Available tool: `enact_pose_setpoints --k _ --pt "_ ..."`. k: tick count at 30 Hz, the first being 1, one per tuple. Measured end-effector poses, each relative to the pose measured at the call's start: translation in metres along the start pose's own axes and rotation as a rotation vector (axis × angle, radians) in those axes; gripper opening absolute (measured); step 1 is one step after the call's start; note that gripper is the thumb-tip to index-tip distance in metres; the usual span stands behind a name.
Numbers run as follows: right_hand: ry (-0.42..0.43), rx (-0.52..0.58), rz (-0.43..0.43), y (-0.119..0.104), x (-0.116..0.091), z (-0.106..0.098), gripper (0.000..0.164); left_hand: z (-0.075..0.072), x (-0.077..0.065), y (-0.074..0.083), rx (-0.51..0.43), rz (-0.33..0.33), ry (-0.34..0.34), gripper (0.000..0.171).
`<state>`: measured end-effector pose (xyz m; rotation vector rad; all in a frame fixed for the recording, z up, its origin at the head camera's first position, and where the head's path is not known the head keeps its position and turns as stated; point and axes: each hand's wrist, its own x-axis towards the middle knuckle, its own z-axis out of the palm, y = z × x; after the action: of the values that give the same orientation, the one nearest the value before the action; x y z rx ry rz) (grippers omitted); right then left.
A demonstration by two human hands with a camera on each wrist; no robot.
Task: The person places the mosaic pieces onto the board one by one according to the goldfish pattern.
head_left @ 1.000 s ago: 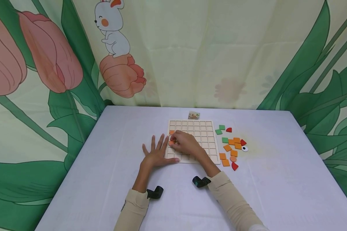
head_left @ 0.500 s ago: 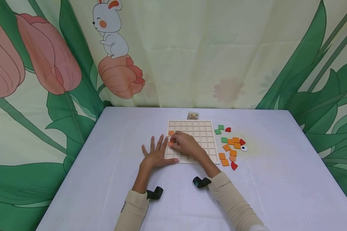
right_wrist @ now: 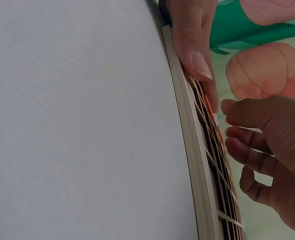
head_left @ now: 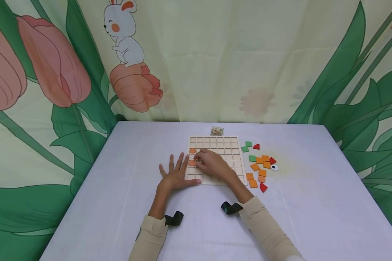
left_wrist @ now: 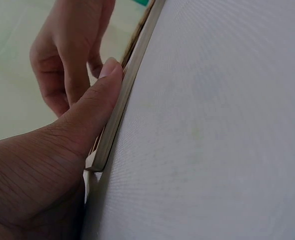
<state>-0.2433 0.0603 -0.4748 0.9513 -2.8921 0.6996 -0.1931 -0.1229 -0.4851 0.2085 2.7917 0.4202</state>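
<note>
A pale wooden grid board (head_left: 232, 149) lies on the table. My left hand (head_left: 175, 177) is spread flat at its left side, with the fingertips at the left edge and the thumb (left_wrist: 100, 92) along the front edge. Two round orange discs sit in the leftmost column, an upper disc (head_left: 192, 150) and a lower disc (head_left: 191, 163). Just right of them my right hand (head_left: 212, 163) hovers over the grid. Its fingers (right_wrist: 252, 142) are loosely bent, and nothing shows between thumb and fingertips in the right wrist view.
Right of the board lie loose orange squares (head_left: 262, 173), green squares (head_left: 252, 158), red quarter-round pieces (head_left: 263, 187), another orange disc (head_left: 261, 179) and a white eye piece (head_left: 274, 167). A small patterned card (head_left: 217, 131) lies behind the board. A printed curtain (head_left: 209, 65) hangs beyond the table.
My right hand has drawn slightly right, away from the lower disc it was touching, and its fingers have loosened. Both discs show more fully. My left hand stays at the board's edge.
</note>
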Motion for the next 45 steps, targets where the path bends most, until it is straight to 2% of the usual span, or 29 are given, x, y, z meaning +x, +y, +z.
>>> enact_pose_setpoints --k 15,21,25,29,37,45 --pt "-0.02 -0.068 0.067 0.011 -0.036 -0.032 0.023 0.002 0.001 0.001 -0.027 -0.01 0.014 0.115" --pt "0.004 -0.074 0.096 0.024 -0.055 -0.043 0.023 0.003 0.0 0.001 -0.031 -0.013 0.005 0.115" --pt "0.029 -0.067 0.101 0.035 -0.068 -0.05 0.023 0.003 -0.001 0.001 -0.043 -0.006 0.024 0.114" --pt "0.043 -0.034 0.142 0.049 -0.082 -0.059 0.024 0.002 -0.001 0.001 -0.055 0.002 0.026 0.115" --pt "0.027 0.02 0.296 0.079 -0.109 -0.075 0.027 0.001 -0.001 0.001 -0.058 0.003 0.027 0.114" --pt "0.035 0.023 0.362 0.104 -0.134 -0.083 0.026 0.001 -0.002 0.0 -0.062 0.015 0.036 0.113"
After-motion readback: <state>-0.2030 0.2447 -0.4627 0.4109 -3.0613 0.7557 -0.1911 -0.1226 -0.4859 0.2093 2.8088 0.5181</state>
